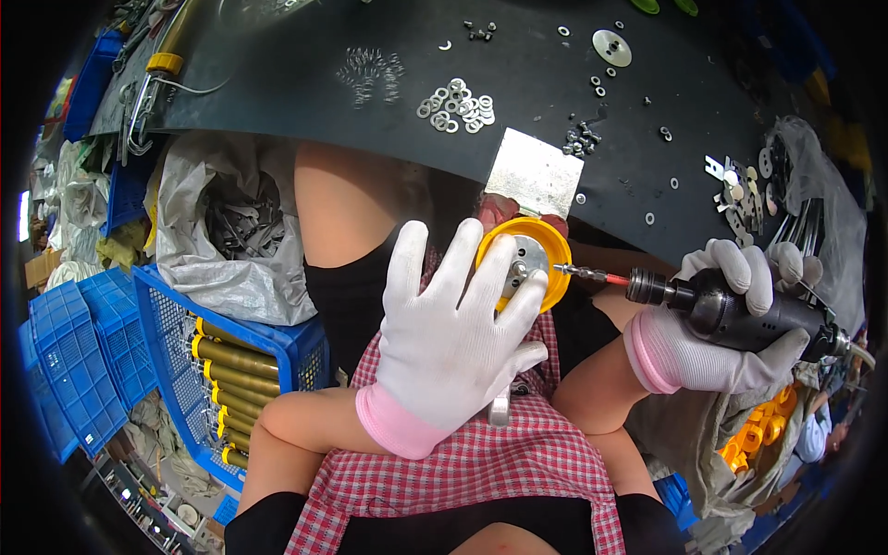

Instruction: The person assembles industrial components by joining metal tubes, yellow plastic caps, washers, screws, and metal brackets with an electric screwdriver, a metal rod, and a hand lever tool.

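A yellow ring-shaped cap (561,242) with a perforated metal disc (529,251) inside sits between my lap and the bench edge. My left hand (453,324), in a white knit glove with a pink cuff, lies over it with fingers stretched and spread, two fingers touching the disc. Under those fingers a small bolt head partly shows. In my gloved right hand (731,314) is a black power screwdriver (717,310), held almost level. Its bit points left, with the tip at the cap's right rim. Behind the cap, a bright metal block (535,174) adjoins reddish cloth.
The dark bench (305,92) carries washers (458,106), springs (372,74), small nuts (581,139), a metal disc (611,48) and flat metal pieces (740,194). At left, a blue crate (310,356) holds yellow-capped tubes beside a white sack (185,231). Another sack (689,444) contains yellow rings.
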Tool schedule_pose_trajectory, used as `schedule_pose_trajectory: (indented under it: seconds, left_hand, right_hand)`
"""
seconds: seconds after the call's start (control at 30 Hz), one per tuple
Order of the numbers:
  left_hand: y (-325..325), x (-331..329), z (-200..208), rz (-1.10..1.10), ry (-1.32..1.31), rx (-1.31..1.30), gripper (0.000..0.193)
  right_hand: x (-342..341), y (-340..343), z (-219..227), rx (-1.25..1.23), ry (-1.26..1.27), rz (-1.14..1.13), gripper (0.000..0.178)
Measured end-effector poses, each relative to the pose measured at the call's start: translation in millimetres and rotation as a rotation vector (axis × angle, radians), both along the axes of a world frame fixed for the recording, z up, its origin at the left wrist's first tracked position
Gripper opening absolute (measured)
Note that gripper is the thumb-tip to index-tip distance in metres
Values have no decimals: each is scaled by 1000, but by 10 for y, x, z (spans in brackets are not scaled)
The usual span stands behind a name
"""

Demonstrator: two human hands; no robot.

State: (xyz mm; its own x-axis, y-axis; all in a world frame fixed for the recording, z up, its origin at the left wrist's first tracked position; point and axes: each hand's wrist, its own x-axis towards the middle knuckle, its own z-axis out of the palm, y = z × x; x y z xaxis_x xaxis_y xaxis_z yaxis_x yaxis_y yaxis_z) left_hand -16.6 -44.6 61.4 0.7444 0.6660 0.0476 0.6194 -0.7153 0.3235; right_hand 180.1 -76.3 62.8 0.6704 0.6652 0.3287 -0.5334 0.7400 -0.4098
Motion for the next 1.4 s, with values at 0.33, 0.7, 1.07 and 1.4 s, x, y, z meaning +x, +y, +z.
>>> schedule_pose_trajectory:
  seconds: [0.33,0.7,1.07,1.4]
  left_hand:
    - [-35,47,-15,50,26,-12,65]
    - [30,55,-97,-50,-110,25,48]
    - [-58,-38,77,-91,-77,77,62]
    - [-60,7,105,-86,-51,58,54]
  right_hand:
    - [0,173,-98,-34,98,103,41]
    - [-96,-4,41,-86,108,-95,48]
    - [-173,-331,73,136,21,-367,57]
    - [-149,-397,9,97,-16,-383,55]
